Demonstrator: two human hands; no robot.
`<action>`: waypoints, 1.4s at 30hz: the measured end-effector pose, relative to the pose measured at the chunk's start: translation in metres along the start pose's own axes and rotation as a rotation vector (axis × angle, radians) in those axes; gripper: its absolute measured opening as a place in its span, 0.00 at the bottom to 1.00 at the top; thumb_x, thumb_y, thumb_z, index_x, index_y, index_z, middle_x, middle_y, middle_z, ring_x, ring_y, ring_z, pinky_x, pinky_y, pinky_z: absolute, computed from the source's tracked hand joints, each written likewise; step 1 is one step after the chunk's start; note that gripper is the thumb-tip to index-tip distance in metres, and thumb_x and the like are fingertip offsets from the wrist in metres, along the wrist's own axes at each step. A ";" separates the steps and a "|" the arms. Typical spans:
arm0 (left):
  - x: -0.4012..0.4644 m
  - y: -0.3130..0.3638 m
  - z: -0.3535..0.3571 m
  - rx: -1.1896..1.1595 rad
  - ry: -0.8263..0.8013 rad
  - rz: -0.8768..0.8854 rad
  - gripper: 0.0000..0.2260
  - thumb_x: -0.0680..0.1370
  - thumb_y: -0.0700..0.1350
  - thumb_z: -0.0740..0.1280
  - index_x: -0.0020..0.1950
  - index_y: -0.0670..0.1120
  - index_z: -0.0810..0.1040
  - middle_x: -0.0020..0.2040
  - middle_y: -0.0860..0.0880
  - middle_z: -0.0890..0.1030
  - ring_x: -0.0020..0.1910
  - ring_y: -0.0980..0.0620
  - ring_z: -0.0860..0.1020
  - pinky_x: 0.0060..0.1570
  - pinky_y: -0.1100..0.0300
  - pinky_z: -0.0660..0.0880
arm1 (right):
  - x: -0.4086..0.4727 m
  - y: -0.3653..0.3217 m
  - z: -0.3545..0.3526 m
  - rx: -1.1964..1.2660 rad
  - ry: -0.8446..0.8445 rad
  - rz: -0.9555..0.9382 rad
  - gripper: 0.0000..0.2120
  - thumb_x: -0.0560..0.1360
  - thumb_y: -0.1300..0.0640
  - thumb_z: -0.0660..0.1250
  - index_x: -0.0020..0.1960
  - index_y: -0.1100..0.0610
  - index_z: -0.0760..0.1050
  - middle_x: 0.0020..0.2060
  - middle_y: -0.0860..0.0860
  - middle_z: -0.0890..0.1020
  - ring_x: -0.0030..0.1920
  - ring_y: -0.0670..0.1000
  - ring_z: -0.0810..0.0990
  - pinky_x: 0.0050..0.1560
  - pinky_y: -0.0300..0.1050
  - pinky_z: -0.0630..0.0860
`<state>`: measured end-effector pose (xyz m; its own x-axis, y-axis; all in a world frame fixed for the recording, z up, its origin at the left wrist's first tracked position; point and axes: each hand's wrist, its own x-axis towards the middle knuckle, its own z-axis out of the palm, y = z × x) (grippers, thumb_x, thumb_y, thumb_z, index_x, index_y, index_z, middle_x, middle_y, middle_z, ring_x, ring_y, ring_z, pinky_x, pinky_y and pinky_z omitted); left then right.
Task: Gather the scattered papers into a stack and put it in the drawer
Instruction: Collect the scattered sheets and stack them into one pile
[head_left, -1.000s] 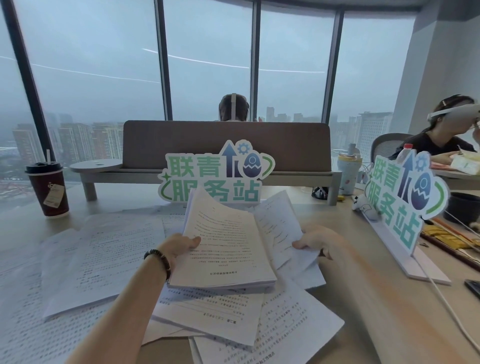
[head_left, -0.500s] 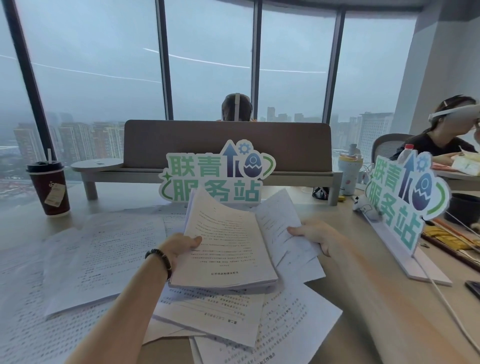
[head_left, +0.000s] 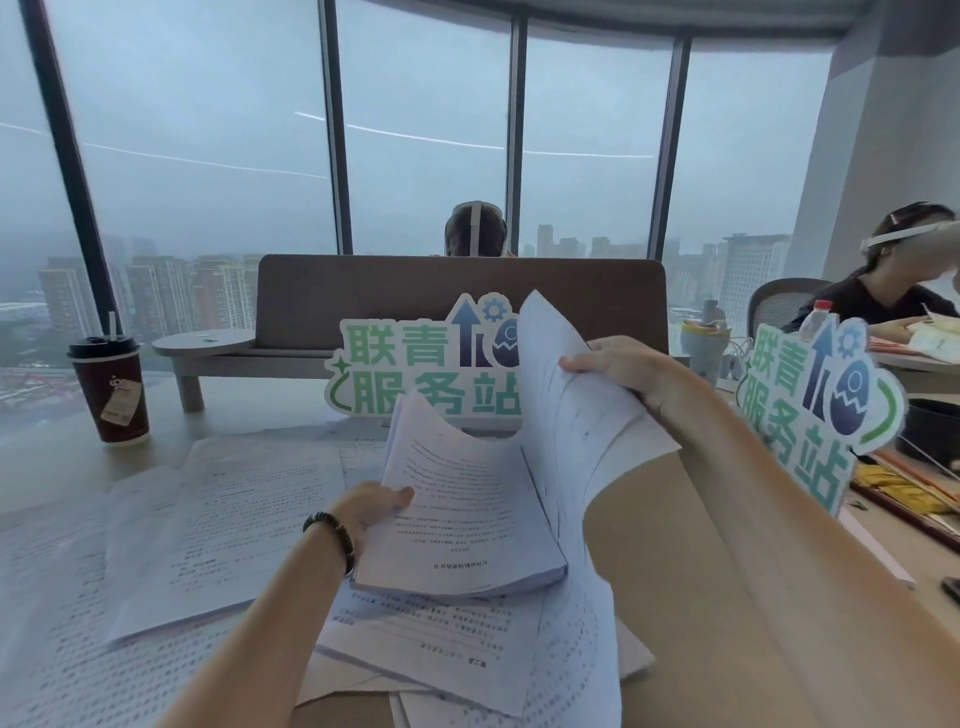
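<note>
The left hand (head_left: 376, 506) grips the stack (head_left: 467, 519) at its 9 o'clock edge, thumb on top. The right hand (head_left: 628, 374) pinches raised sheets (head_left: 566, 415) at 1 o'clock of the stack, bowed upward. Loose papers (head_left: 223, 525) lie on the desk (head_left: 670, 483) from 6 to 10 o'clock. A cup (head_left: 110, 389) stands at 10 o'clock, a sign (head_left: 426, 371) at 12 o'clock.

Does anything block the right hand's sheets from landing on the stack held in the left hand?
Nothing visible does. The right hand holds lifted sheets just right of the stack gripped by the left hand; only air between.
</note>
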<state>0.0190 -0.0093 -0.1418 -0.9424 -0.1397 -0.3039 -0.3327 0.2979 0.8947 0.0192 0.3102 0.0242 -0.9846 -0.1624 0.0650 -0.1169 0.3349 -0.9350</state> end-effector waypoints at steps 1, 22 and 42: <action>-0.004 0.002 0.001 -0.020 -0.008 0.007 0.18 0.79 0.48 0.69 0.63 0.37 0.76 0.57 0.36 0.82 0.55 0.35 0.81 0.59 0.36 0.75 | -0.001 -0.006 0.000 -0.007 -0.025 -0.017 0.08 0.75 0.55 0.72 0.47 0.60 0.79 0.46 0.57 0.85 0.41 0.54 0.85 0.44 0.48 0.82; -0.011 0.003 0.005 -0.507 -0.103 0.096 0.22 0.79 0.54 0.65 0.66 0.40 0.76 0.59 0.38 0.82 0.60 0.38 0.80 0.61 0.45 0.76 | -0.008 0.021 0.000 0.286 0.165 -0.079 0.05 0.77 0.57 0.69 0.46 0.58 0.81 0.39 0.56 0.86 0.31 0.49 0.84 0.33 0.42 0.79; -0.007 0.006 0.008 -0.530 0.017 0.170 0.21 0.77 0.53 0.70 0.64 0.39 0.78 0.55 0.37 0.84 0.51 0.38 0.83 0.51 0.44 0.81 | -0.001 0.138 0.024 0.273 -0.345 0.276 0.19 0.77 0.70 0.64 0.66 0.58 0.74 0.60 0.60 0.82 0.59 0.63 0.82 0.57 0.59 0.80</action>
<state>0.0230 0.0009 -0.1372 -0.9792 -0.1474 -0.1398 -0.1092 -0.1980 0.9741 0.0068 0.3342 -0.1127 -0.8684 -0.4143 -0.2723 0.2243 0.1615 -0.9610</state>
